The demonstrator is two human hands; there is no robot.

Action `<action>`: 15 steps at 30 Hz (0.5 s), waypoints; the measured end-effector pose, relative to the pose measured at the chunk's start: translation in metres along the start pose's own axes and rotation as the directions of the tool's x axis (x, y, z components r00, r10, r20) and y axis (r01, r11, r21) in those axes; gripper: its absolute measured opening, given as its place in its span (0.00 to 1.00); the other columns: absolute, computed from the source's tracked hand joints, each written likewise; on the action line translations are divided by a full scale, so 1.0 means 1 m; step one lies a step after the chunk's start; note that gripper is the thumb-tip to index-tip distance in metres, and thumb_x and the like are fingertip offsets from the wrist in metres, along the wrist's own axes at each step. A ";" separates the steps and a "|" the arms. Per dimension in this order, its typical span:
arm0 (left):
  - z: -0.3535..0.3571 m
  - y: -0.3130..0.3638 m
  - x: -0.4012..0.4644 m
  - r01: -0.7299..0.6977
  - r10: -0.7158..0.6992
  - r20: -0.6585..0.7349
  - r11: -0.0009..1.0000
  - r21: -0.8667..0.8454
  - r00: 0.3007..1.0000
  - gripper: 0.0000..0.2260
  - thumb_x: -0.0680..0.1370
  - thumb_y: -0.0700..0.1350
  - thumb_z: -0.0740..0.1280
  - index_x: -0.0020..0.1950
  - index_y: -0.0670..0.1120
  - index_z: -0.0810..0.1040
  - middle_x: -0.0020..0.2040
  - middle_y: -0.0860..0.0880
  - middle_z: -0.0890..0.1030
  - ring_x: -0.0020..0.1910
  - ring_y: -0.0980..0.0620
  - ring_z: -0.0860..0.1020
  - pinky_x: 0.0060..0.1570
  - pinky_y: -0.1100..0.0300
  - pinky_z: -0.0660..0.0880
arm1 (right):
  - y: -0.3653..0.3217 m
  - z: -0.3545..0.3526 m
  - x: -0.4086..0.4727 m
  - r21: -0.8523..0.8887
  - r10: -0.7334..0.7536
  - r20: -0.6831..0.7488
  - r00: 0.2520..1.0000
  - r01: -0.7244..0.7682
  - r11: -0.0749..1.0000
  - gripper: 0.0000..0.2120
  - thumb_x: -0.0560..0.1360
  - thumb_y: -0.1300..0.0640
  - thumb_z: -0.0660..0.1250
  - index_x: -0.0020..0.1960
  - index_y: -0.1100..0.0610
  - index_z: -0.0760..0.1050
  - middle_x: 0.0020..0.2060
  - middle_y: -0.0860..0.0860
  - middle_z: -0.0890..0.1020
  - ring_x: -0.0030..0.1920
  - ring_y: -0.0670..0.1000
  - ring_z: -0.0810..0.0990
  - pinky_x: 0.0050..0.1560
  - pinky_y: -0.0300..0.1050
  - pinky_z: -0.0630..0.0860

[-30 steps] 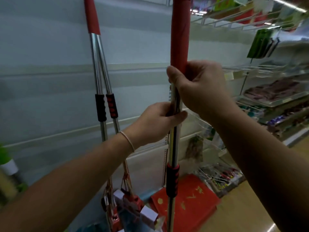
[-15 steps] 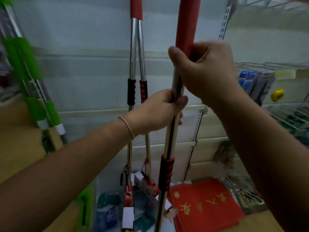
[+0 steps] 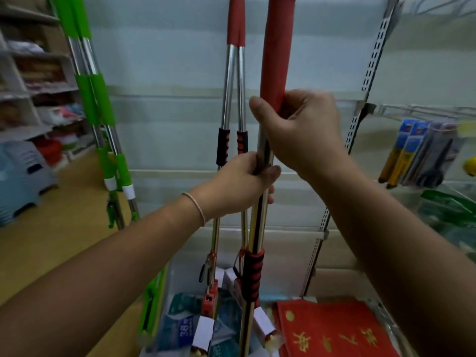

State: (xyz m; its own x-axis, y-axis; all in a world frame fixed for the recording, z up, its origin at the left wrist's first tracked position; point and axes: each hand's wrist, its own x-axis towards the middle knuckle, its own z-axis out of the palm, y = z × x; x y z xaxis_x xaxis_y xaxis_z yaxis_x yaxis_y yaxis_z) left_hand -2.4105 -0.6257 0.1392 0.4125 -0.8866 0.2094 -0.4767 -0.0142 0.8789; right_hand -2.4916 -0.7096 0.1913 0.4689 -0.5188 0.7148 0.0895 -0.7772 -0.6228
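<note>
Now the person is holding a red-handled pole (image 3: 277,47) upright in front of the shelf wall, just beside two similar poles (image 3: 233,81). The left hand (image 3: 239,186) is wrapping its fingers closed around the bare metal shaft (image 3: 256,228). The right hand (image 3: 301,130) is curling fingers and thumb around the lower end of the red foam sleeve (image 3: 273,81). The pole is probably light and stiff. Its polished metal is looking slippery, so the foam or the ribbed grip (image 3: 253,276) is offering a safer hold. Below, a clear bin (image 3: 172,284) is holding blue packets (image 3: 185,331) and small white boxes (image 3: 203,333); red packs (image 3: 334,331) are lying beside it.
</note>
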 end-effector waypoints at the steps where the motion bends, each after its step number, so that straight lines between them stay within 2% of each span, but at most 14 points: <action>1: -0.001 0.003 0.001 -0.004 0.004 -0.002 1.000 0.012 1.000 0.08 0.81 0.47 0.63 0.56 0.44 0.74 0.39 0.47 0.79 0.41 0.48 0.83 0.52 0.42 0.80 | -0.001 -0.001 0.002 0.000 -0.010 -0.001 1.000 0.010 1.000 0.17 0.75 0.43 0.69 0.44 0.58 0.81 0.33 0.51 0.84 0.34 0.49 0.84 0.38 0.53 0.82; 4: -0.009 0.013 0.008 -0.007 0.007 0.013 1.000 0.016 1.000 0.09 0.82 0.47 0.63 0.58 0.44 0.74 0.41 0.47 0.80 0.42 0.49 0.83 0.52 0.44 0.81 | -0.007 -0.001 0.013 0.004 -0.036 -0.002 0.999 0.036 0.999 0.17 0.75 0.43 0.69 0.44 0.58 0.81 0.33 0.51 0.83 0.34 0.49 0.84 0.38 0.53 0.82; 7: -0.022 0.019 0.020 0.014 -0.014 0.047 1.000 0.000 0.999 0.07 0.81 0.46 0.63 0.56 0.45 0.74 0.41 0.46 0.81 0.43 0.48 0.84 0.54 0.44 0.80 | -0.010 0.004 0.028 -0.028 -0.053 -0.007 0.999 0.053 0.998 0.18 0.75 0.43 0.68 0.44 0.58 0.81 0.34 0.52 0.83 0.33 0.50 0.84 0.38 0.53 0.82; 15: -0.056 0.030 0.053 0.023 -0.002 0.104 0.979 -0.203 0.995 0.02 0.80 0.40 0.65 0.51 0.41 0.74 0.39 0.44 0.81 0.43 0.42 0.83 0.55 0.39 0.79 | -0.018 0.021 0.072 -0.165 -0.106 -0.078 0.991 0.092 0.982 0.20 0.75 0.42 0.67 0.38 0.58 0.81 0.28 0.53 0.81 0.29 0.53 0.81 0.35 0.55 0.80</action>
State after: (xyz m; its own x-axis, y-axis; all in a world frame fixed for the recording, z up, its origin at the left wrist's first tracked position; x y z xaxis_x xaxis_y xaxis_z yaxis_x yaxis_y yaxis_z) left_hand -2.3595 -0.6472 0.2004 0.3311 -0.9296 0.1617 -0.2996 0.0590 0.9522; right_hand -2.4407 -0.7257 0.2469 0.3864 -0.4598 0.7995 -0.0142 -0.8697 -0.4933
